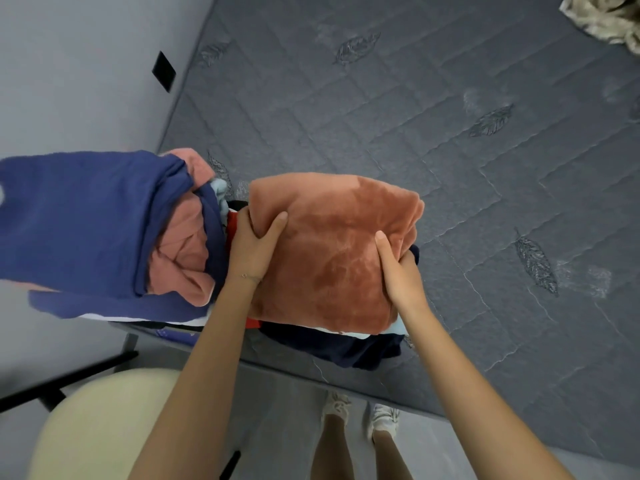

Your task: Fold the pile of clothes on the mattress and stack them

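A folded rust-orange fleece garment (332,251) lies on top of a stack near the mattress's front edge. My left hand (254,251) grips its left edge, thumb on top and fingers underneath. My right hand (398,268) grips its right edge the same way. Under it I see dark navy folded clothing (346,348), with a bit of red and light blue fabric at the edges. To the left sits a loose pile (104,230) of navy blue and salmon-pink clothes.
The grey quilted mattress (450,133) stretches up and right. A crumpled beige cloth (609,19) lies at the top right corner. A cream round chair (100,424) stands at lower left by the grey wall. My feet (363,414) stand on the floor.
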`<action>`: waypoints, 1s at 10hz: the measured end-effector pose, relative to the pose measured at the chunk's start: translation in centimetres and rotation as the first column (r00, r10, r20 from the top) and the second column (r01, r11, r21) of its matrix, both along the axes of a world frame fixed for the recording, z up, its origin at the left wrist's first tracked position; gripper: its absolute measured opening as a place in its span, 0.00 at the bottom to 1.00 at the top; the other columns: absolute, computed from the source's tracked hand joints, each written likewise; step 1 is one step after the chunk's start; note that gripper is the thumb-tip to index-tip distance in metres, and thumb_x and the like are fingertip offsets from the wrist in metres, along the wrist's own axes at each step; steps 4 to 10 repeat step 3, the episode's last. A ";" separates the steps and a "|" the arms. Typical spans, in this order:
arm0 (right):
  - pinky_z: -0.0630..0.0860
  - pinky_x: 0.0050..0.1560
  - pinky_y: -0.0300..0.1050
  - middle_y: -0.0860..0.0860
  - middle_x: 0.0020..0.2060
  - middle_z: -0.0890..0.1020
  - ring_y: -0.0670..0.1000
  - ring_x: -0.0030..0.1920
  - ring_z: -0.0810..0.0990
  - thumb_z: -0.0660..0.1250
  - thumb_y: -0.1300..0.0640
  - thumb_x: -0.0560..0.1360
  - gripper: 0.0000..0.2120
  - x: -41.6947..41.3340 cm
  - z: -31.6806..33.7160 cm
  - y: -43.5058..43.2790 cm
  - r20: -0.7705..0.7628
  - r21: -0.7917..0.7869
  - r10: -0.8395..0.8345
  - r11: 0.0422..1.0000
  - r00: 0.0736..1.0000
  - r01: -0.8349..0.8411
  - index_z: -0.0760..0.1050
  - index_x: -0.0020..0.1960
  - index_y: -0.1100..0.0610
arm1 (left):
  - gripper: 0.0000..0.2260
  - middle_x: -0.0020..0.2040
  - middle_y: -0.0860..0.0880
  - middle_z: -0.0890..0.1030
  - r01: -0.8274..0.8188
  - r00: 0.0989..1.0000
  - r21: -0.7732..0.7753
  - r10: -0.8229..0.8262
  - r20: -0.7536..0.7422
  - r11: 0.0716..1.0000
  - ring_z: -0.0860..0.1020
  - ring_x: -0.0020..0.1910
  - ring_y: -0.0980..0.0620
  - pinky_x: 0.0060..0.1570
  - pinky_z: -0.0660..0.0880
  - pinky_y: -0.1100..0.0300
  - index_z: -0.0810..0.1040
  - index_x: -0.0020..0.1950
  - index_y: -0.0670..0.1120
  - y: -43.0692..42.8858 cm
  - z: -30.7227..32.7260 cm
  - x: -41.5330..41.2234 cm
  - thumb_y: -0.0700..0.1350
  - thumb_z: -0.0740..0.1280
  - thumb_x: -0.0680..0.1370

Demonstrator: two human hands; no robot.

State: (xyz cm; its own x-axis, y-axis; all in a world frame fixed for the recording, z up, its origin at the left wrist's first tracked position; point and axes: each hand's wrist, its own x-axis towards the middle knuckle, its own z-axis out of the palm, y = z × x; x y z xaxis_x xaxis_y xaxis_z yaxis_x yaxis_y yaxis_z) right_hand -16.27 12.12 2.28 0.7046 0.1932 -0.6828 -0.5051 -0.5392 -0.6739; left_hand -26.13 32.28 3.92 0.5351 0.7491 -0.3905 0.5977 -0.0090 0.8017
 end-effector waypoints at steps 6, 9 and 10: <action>0.43 0.75 0.57 0.51 0.79 0.46 0.55 0.78 0.46 0.64 0.36 0.74 0.42 -2.0 8.3 -1.0 0.420 -0.406 0.421 0.879 0.804 -0.249 0.43 0.78 0.42 | 0.35 0.77 0.39 0.57 0.307 0.951 0.462 -0.252 -0.178 0.832 0.55 0.76 0.40 0.74 0.55 0.43 0.64 0.75 0.46 -2.0 5.9 -0.7 0.67 0.57 0.75; 0.43 0.75 0.57 0.51 0.79 0.46 0.55 0.78 0.46 0.64 0.36 0.74 0.42 -2.0 8.3 -1.0 0.420 -0.406 0.421 0.879 0.804 -0.249 0.43 0.78 0.42 | 0.35 0.77 0.39 0.57 0.307 0.951 0.462 -0.252 -0.178 0.832 0.55 0.76 0.40 0.74 0.55 0.43 0.64 0.75 0.46 -2.0 5.9 -0.7 0.67 0.57 0.75; 0.43 0.75 0.57 0.51 0.79 0.46 0.55 0.78 0.46 0.64 0.36 0.74 0.42 -2.0 8.3 -1.0 0.420 -0.406 0.421 0.879 0.804 -0.249 0.43 0.78 0.42 | 0.35 0.77 0.39 0.57 0.307 0.951 0.462 -0.252 -0.178 0.832 0.55 0.76 0.40 0.74 0.55 0.43 0.64 0.75 0.46 -2.0 5.9 -0.7 0.67 0.57 0.75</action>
